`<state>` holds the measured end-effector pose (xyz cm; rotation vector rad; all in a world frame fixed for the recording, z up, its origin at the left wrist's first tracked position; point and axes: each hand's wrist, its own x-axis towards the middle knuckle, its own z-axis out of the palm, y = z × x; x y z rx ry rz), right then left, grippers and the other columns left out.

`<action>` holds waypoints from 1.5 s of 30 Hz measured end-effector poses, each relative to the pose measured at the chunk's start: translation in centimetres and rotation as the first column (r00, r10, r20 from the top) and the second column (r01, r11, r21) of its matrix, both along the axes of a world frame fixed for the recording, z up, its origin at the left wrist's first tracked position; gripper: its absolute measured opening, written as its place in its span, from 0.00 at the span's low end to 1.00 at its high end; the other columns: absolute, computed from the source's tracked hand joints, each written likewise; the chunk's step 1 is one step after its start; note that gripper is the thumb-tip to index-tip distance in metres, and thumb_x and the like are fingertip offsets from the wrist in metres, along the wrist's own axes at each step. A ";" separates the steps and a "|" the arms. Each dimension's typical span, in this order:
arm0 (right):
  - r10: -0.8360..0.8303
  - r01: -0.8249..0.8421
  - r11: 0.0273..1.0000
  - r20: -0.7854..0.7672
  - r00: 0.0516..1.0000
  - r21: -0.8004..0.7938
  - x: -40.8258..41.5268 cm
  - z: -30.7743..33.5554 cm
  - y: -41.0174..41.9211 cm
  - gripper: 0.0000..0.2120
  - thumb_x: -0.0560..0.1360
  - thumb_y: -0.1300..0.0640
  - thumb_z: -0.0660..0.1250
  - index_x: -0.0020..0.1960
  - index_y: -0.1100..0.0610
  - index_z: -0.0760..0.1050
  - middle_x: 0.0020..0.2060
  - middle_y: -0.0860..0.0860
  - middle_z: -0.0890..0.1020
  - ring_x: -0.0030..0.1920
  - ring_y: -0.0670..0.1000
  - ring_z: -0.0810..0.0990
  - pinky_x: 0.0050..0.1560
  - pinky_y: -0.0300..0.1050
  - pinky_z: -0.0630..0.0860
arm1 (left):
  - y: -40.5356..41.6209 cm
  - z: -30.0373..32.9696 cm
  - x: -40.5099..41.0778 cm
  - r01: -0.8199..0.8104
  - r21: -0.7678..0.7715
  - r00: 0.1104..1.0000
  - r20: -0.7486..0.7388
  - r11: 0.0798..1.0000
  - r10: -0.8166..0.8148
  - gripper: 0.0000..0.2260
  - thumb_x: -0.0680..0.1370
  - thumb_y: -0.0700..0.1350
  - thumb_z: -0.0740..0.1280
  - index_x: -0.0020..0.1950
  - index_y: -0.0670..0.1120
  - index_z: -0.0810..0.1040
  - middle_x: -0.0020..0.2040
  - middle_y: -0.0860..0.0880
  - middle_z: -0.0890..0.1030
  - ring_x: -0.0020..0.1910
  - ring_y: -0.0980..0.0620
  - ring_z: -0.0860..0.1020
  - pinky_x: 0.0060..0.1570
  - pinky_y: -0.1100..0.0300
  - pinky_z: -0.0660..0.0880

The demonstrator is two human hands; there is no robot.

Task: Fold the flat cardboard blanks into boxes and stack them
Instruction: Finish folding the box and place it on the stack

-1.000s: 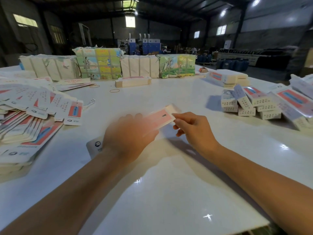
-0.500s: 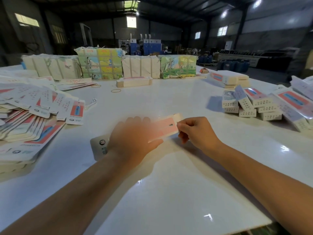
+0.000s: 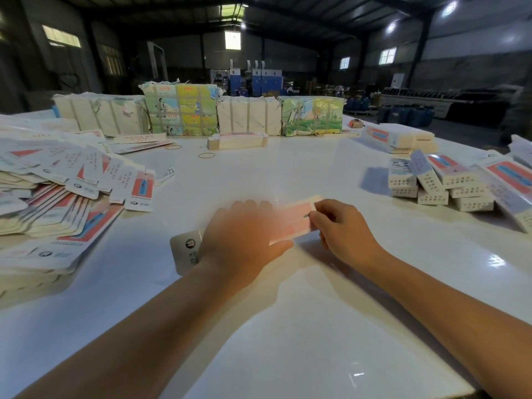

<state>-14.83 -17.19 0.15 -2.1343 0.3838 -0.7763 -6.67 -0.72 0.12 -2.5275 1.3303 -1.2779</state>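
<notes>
- One blank point(image 3: 290, 221), pink-faced with a white tab end, held just above the table point(image 3: 288, 341) near centre, long axis running from 8 o'clock to 2 o'clock.
- Left hand point(image 3: 244, 240) over the blank's middle, motion-blurred; thumb under its near edge, fingers laid over the top, so gripping it; finer finger positions impossible to tell.
- Right hand point(image 3: 342, 228) at the blank's 2 o'clock end, fingers curled together and pinching that end.
- White tab with a round logo sticking out from under the left wrist at 8 o'clock.
- Loose heap of flat blanks point(image 3: 57, 185) fanned out at 9 to 10 o'clock, well apart from the hands.
- Stacked folded boxes point(image 3: 443, 185) at 2 to 3 o'clock, some leaning on others.
- Banded stack of blanks point(image 3: 237, 140) at 12 o'clock, with two rubber bands point(image 3: 206, 155) lying just beside it on the table.
- Wrapped bundles point(image 3: 201, 109) in a row behind that, along the far edge.
- More boxes point(image 3: 397, 138) at 1 o'clock.
</notes>
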 end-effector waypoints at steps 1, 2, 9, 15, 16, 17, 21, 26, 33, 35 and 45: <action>-0.006 0.005 0.999 -0.019 1.000 -0.051 -0.1 0.1 0.0 0.10 0.77 0.64 0.60 0.37 0.64 0.73 0.31 0.54 0.75 0.31 0.49 0.69 0.36 0.41 0.67 | 0.0 0.1 -0.1 -0.007 0.008 1.000 0.015 1.000 0.007 0.29 0.71 0.68 0.60 0.51 0.43 0.79 0.37 0.47 0.78 0.33 0.49 0.76 0.29 0.60 0.68; -0.011 0.008 0.996 -0.040 0.999 -0.092 -0.1 0.1 0.0 0.11 0.77 0.64 0.59 0.37 0.65 0.70 0.33 0.55 0.74 0.32 0.49 0.69 0.35 0.39 0.65 | 0.0 0.1 -0.2 -0.009 0.016 1.000 0.025 1.000 0.009 0.29 0.70 0.68 0.62 0.50 0.43 0.79 0.36 0.47 0.78 0.32 0.50 0.76 0.29 0.60 0.67; 0.093 -0.090 0.995 -0.071 0.993 0.051 -0.3 0.2 -0.7 0.10 0.77 0.65 0.59 0.38 0.66 0.68 0.29 0.52 0.70 0.30 0.51 0.66 0.35 0.45 0.64 | 0.2 0.4 -0.8 -0.004 0.062 0.999 -0.051 0.998 0.007 0.30 0.72 0.70 0.55 0.56 0.46 0.77 0.42 0.50 0.79 0.37 0.52 0.76 0.32 0.61 0.63; -0.215 0.244 0.922 0.125 0.969 -0.300 -1.0 1.2 -1.4 0.21 0.72 0.46 0.70 0.61 0.53 0.72 0.52 0.47 0.71 0.45 0.44 0.71 0.43 0.38 0.67 | 0.2 0.6 -0.6 0.080 -0.090 0.973 -0.209 0.993 -0.097 0.32 0.72 0.66 0.50 0.50 0.39 0.78 0.37 0.44 0.80 0.31 0.46 0.77 0.27 0.59 0.73; -0.220 0.238 0.958 0.123 0.968 -0.160 -0.9 1.2 -1.7 0.28 0.72 0.46 0.70 0.68 0.52 0.67 0.55 0.47 0.69 0.48 0.45 0.72 0.45 0.39 0.69 | 0.2 0.6 -0.6 0.090 -0.114 0.972 -0.207 0.989 -0.112 0.32 0.72 0.65 0.52 0.48 0.38 0.79 0.35 0.43 0.79 0.29 0.45 0.77 0.26 0.59 0.73; -0.181 0.174 0.981 0.079 0.980 0.092 -0.7 1.4 -1.7 0.32 0.72 0.46 0.71 0.71 0.52 0.63 0.56 0.49 0.70 0.49 0.47 0.74 0.45 0.41 0.72 | 0.1 0.5 -0.6 0.100 -0.131 0.969 -0.212 0.986 -0.126 0.31 0.72 0.65 0.52 0.48 0.38 0.79 0.35 0.43 0.79 0.29 0.45 0.77 0.25 0.59 0.72; 0.224 -0.244 0.572 0.137 0.965 0.783 -0.3 1.4 -0.7 0.11 0.75 0.59 0.67 0.55 0.61 0.74 0.45 0.58 0.83 0.43 0.55 0.84 0.42 0.50 0.82 | -0.2 0.2 -0.9 0.144 -0.159 0.953 -0.242 0.977 -0.180 0.30 0.71 0.65 0.56 0.50 0.38 0.79 0.37 0.43 0.80 0.30 0.45 0.78 0.26 0.58 0.72; -0.010 -0.002 0.985 -0.067 0.998 -0.174 -0.3 -0.1 0.6 0.10 0.81 0.53 0.56 0.54 0.58 0.71 0.44 0.55 0.81 0.40 0.53 0.79 0.41 0.44 0.76 | -0.5 -0.3 -1.3 0.155 -0.168 0.953 -0.233 0.974 -0.192 0.33 0.74 0.65 0.52 0.49 0.36 0.78 0.37 0.41 0.80 0.31 0.42 0.78 0.28 0.55 0.75; 0.115 -0.159 0.946 0.166 0.979 0.283 -0.3 0.7 0.6 0.17 0.82 0.54 0.54 0.44 0.60 0.78 0.36 0.53 0.82 0.39 0.49 0.81 0.38 0.42 0.80 | -0.4 -0.3 -1.4 0.167 -0.201 0.963 -0.178 0.965 -0.204 0.30 0.75 0.63 0.59 0.47 0.34 0.79 0.34 0.39 0.78 0.27 0.42 0.77 0.26 0.56 0.75; 0.130 -0.213 0.877 0.215 0.968 0.431 -0.3 0.9 0.3 0.17 0.82 0.59 0.54 0.42 0.57 0.79 0.34 0.51 0.84 0.38 0.50 0.83 0.37 0.42 0.80 | -0.3 -0.2 -1.5 0.153 -0.204 0.967 -0.173 0.967 -0.189 0.30 0.75 0.62 0.58 0.47 0.34 0.79 0.34 0.40 0.78 0.27 0.42 0.76 0.25 0.57 0.74; 0.160 -0.291 0.772 0.271 0.949 0.566 -0.3 0.9 -0.7 0.20 0.80 0.67 0.52 0.58 0.47 0.76 0.55 0.54 0.81 0.51 0.57 0.82 0.43 0.50 0.82 | -0.1 0.1 -1.4 0.155 -0.143 0.968 -0.178 0.978 -0.179 0.32 0.72 0.62 0.53 0.50 0.35 0.79 0.37 0.39 0.80 0.30 0.41 0.77 0.29 0.56 0.74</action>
